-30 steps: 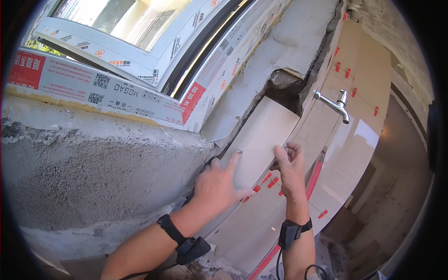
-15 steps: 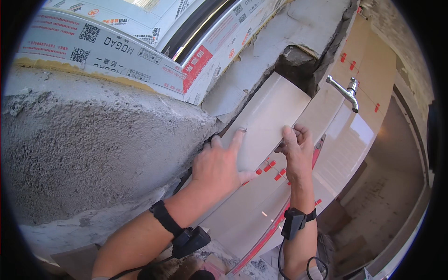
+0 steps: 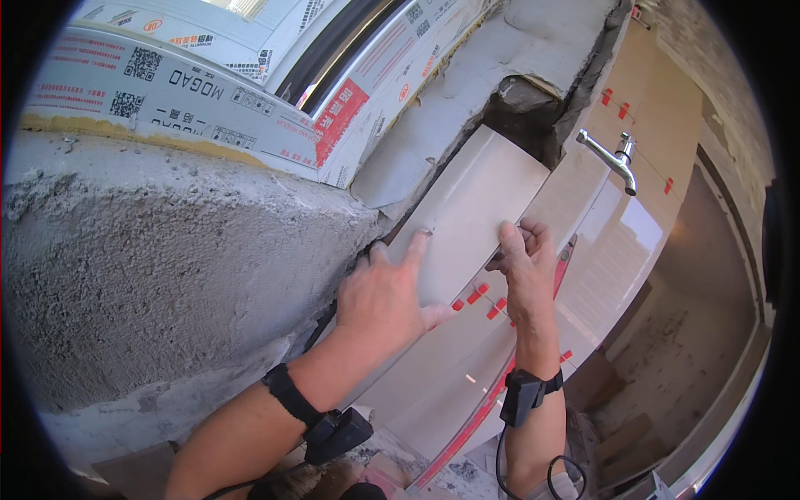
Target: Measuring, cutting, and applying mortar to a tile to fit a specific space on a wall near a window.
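A cream tile strip (image 3: 487, 187) lies in the gap between the rough grey masonry and the tiled wall face. My left hand (image 3: 379, 300) rests with spread fingers on its near part; the index finger presses the top and the thumb reaches the front edge beside a red clip. At the strip's right edge, my right hand (image 3: 530, 271) is closed, with the thumb against the edge and the other fingers curled in. What lies under those fingers is hidden. Red levelling clips (image 3: 478, 292) sit along the tile joint between the two hands.
A chrome tap (image 3: 618, 160) juts from the tiled face to the right. Behind the strip's far end is a dark hollow (image 3: 521, 117) in the masonry. A window frame (image 3: 192, 100) wrapped in printed film stands at upper left, above a rough cement wall (image 3: 167, 275).
The view has shifted slightly, moving the scene a little left in the picture. Both hands keep nearly the same places on the tile strip.
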A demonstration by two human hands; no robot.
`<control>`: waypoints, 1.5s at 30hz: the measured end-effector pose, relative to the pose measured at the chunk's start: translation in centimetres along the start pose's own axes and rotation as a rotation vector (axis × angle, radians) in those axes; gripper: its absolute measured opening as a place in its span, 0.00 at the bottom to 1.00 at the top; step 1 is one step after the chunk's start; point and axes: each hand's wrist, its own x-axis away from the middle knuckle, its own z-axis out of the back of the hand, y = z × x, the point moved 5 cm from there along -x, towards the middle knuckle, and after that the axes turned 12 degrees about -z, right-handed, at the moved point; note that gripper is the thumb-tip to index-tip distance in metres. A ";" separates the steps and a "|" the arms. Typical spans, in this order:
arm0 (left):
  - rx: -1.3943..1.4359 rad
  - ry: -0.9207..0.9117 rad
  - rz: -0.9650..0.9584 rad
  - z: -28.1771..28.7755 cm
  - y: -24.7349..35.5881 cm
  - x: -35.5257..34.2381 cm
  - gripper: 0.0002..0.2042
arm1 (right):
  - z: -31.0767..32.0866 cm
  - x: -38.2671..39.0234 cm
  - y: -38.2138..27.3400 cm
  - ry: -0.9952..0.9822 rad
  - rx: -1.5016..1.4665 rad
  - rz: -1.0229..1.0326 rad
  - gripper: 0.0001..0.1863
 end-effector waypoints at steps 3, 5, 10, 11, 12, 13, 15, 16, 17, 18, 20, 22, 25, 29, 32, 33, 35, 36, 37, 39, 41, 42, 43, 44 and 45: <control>0.013 -0.030 0.007 -0.2 0.1 -0.3 0.53 | 0.2 0.0 0.2 0.007 0.000 0.000 0.32; 0.011 -0.047 0.006 -0.1 0.3 -0.5 0.53 | 0.5 0.0 0.2 0.018 -0.007 0.009 0.32; -0.001 -0.078 0.035 0.4 0.7 -0.4 0.54 | 0.5 -0.1 0.3 0.008 -0.019 0.005 0.34; -0.015 -0.076 0.015 0.5 1.0 -0.5 0.54 | 0.6 -0.1 0.3 0.008 -0.019 0.005 0.34; -0.004 -0.095 0.032 0.6 1.1 -0.5 0.55 | 0.6 0.0 0.2 0.011 -0.037 0.018 0.34; 0.006 -0.116 0.050 0.4 1.0 -0.6 0.55 | 0.6 0.0 0.2 0.027 -0.055 0.027 0.34; -0.009 -0.131 0.044 0.1 1.0 -0.7 0.55 | 0.4 0.0 0.3 0.009 0.010 -0.008 0.30; -0.008 -0.143 0.063 0.0 1.0 -0.6 0.55 | 0.5 0.0 0.3 0.010 0.002 -0.010 0.30; -0.027 -0.143 0.048 0.1 1.2 -0.6 0.55 | 0.6 -0.1 0.5 0.020 -0.018 -0.001 0.30; -0.028 -0.146 0.058 0.2 1.2 -0.7 0.55 | 0.6 -0.4 0.9 0.023 -0.018 -0.003 0.32; -0.045 -0.149 0.055 0.4 1.5 -0.7 0.55 | 0.8 -0.6 1.1 0.036 -0.034 0.003 0.33; -0.036 -0.171 0.075 0.5 1.6 -0.7 0.55 | 0.8 -0.7 1.3 0.038 0.015 -0.011 0.33; -0.069 -0.181 0.077 0.2 1.7 -0.8 0.56 | 1.1 -1.3 2.1 0.080 0.066 0.040 0.34; -0.108 -0.155 0.053 0.1 1.7 -0.8 0.56 | 0.8 -1.0 1.5 0.094 0.061 0.084 0.31; -0.084 -0.117 0.045 0.5 2.0 -0.8 0.55 | 0.9 -0.8 1.2 0.129 0.088 0.138 0.31; -0.083 -0.137 0.066 0.6 2.2 -0.8 0.55 | 0.9 -0.9 1.3 0.113 0.080 0.107 0.33; -0.090 -0.153 0.078 0.7 2.5 -0.9 0.55 | 1.0 -0.9 1.4 0.101 0.063 0.082 0.35; -0.100 -0.145 0.075 0.6 2.4 -0.9 0.56 | 1.0 -0.9 1.4 0.100 0.055 0.071 0.35; -0.108 -0.137 0.071 0.4 2.3 -0.8 0.56 | 1.0 -0.9 1.5 0.098 0.048 0.060 0.36; -0.111 -0.128 0.061 0.3 2.3 -0.9 0.56 | 1.1 -0.9 1.4 0.106 0.044 0.072 0.36; -0.112 -0.121 0.057 0.1 2.1 -0.7 0.56 | 1.1 -1.0 1.6 0.110 0.042 0.081 0.37; -0.112 -0.093 0.032 0.1 2.1 -0.7 0.55 | 1.1 -1.0 1.8 0.105 0.041 0.069 0.38; -0.112 -0.067 0.007 0.1 2.1 -0.7 0.55 | 1.0 -1.1 2.0 0.102 0.041 0.056 0.38; -0.118 -0.069 0.005 0.1 2.2 -0.7 0.55 | 1.0 -1.2 2.1 0.104 0.035 0.055 0.38; -0.104 -0.072 0.016 0.1 2.2 -0.8 0.55 | 1.0 -1.3 2.3 0.110 0.043 0.055 0.39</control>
